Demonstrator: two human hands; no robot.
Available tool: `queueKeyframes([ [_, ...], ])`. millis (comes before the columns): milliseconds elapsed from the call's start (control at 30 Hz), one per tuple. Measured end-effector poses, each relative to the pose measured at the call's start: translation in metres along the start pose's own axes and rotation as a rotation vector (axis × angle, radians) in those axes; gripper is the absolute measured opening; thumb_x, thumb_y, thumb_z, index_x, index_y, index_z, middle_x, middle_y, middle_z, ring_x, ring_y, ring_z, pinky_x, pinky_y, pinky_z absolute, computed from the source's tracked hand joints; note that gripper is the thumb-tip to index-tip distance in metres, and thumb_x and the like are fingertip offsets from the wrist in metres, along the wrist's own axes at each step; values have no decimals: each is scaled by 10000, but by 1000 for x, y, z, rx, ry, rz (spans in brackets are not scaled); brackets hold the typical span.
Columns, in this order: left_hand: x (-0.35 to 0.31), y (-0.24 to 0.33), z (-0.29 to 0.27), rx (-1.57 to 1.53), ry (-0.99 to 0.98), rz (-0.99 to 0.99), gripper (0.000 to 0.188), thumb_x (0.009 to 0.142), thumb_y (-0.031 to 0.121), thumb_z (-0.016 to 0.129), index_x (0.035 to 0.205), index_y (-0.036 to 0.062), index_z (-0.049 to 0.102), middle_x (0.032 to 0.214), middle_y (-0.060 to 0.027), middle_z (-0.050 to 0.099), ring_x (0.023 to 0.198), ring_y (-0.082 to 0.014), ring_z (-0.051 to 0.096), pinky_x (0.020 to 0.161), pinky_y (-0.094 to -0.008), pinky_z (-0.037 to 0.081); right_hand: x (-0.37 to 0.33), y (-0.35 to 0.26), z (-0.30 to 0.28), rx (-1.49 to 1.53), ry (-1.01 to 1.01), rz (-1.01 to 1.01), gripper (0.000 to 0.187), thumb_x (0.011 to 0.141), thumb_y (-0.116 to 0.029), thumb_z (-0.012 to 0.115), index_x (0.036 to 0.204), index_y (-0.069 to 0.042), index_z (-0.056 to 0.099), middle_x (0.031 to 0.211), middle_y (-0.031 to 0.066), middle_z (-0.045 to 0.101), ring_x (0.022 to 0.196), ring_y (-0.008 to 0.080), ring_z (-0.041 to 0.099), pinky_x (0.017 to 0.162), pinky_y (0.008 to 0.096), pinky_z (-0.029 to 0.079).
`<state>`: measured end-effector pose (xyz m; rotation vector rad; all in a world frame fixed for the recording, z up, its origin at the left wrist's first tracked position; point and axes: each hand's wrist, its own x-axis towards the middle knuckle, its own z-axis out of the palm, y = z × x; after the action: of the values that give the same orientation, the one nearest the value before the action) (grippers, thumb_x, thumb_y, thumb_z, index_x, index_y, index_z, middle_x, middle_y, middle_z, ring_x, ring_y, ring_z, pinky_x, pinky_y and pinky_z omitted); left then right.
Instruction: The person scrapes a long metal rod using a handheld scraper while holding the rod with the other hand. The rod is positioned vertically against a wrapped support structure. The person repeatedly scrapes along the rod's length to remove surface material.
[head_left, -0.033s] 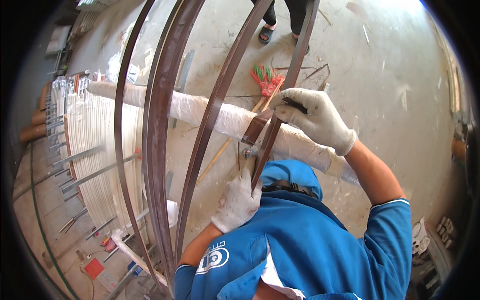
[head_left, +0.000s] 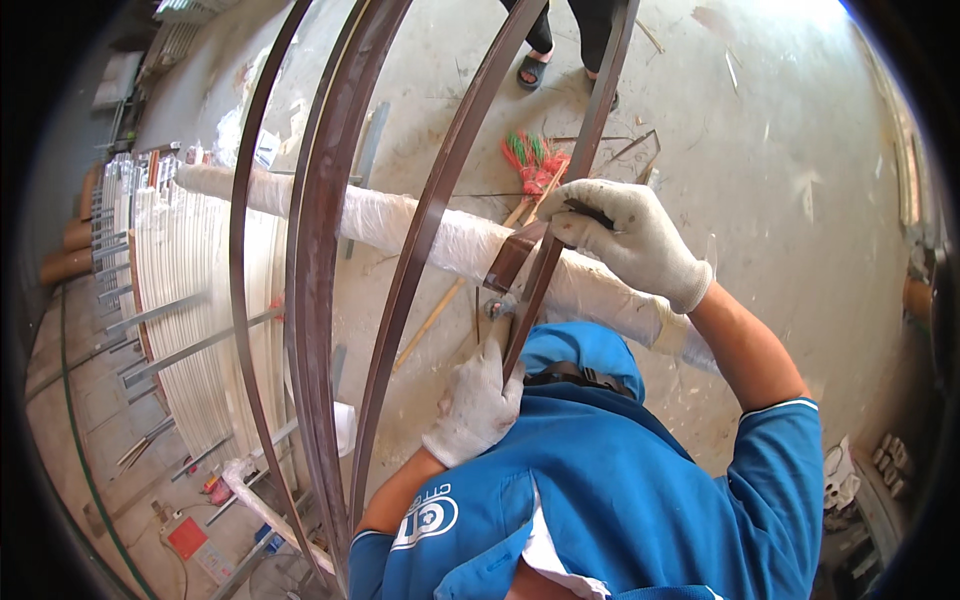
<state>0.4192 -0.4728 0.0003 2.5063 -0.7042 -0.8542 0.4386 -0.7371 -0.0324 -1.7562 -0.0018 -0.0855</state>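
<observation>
Several long dark brown metal profiles run from near to far, lying across a plastic-wrapped bar (head_left: 465, 238). Gloved in grey-white, my right hand (head_left: 632, 238) is closed on the rightmost profile (head_left: 545, 268) from its right side. A small dark piece (head_left: 588, 210) shows between its thumb and fingers; its kind is unclear. Against that profile's left side sits a short brown block (head_left: 512, 258). My left hand (head_left: 475, 402), also gloved, is closed around the same profile nearer my chest. Just beyond its fingertips shows a small shiny metal part (head_left: 495, 307), too small to name.
To the left, a stack of white strips (head_left: 185, 310) rests on grey metal bars. Red and green bristles (head_left: 533, 160) and wooden sticks lie on the floor beyond the wrapped bar. Another person's sandalled foot (head_left: 532, 70) is at the top. A red and white box (head_left: 195, 545) sits lower left.
</observation>
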Motion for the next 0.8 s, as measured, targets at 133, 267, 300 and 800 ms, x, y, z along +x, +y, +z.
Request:
queueKeyframes([
  [133, 6, -1, -1, -100, -8, 20, 531, 935, 181, 612, 1378, -70, 461, 940, -336, 650, 843, -503, 654, 761, -561, 520, 0, 0, 0, 18, 50, -27, 196, 927, -129, 695, 1072, 3, 690, 980, 137, 725, 873, 269, 705, 782, 367, 555],
  [267, 6, 0, 0, -30, 9, 41, 603, 934, 174, 612, 1450, -60, 406, 961, -330, 656, 851, -497, 658, 772, -562, 519, -4, -6, 3, -266, 73, -42, 214, 872, -176, 772, 996, -23, 688, 922, 122, 724, 848, 229, 722, 751, 353, 556],
  [300, 6, 0, 0, -19, 26, 50, 606, 934, 172, 612, 1453, -59, 400, 962, -328, 657, 851, -496, 658, 774, -563, 518, -4, -7, 3, -183, 75, 5, 209, 872, -168, 770, 995, -19, 689, 908, 124, 726, 836, 225, 724, 746, 349, 557],
  [800, 5, 10, -3, -139, 23, -81, 389, 944, 181, 610, 1245, -60, 557, 1025, -327, 628, 936, -511, 620, 844, -534, 489, 1, 6, -14, 247, 168, 3, 174, 992, -66, 621, 1142, 4, 675, 914, 42, 680, 804, 141, 665, 735, 294, 563],
])
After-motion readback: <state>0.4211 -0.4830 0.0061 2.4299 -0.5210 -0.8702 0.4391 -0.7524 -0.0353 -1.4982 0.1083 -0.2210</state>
